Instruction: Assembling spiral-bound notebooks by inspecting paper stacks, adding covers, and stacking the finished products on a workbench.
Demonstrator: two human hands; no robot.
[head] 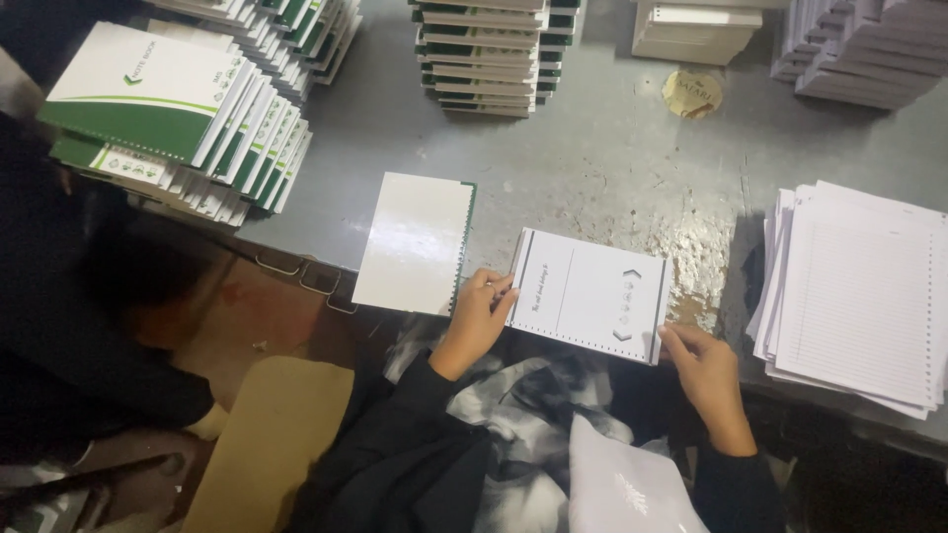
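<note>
Both hands grip a punched white page block at the desk's (612, 158) near edge: left hand (477, 316) on its left end, right hand (703, 367) on its lower right corner. Long axis runs left-right between them. Glossy cover (415, 242) just left; lined sheet stack (859, 296) right.

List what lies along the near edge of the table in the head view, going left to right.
Fanned stack of green-and-white notebooks → white cover sheet lying flat → left hand → white punched sheet held by both hands → right hand → pile of lined punched paper.
</note>
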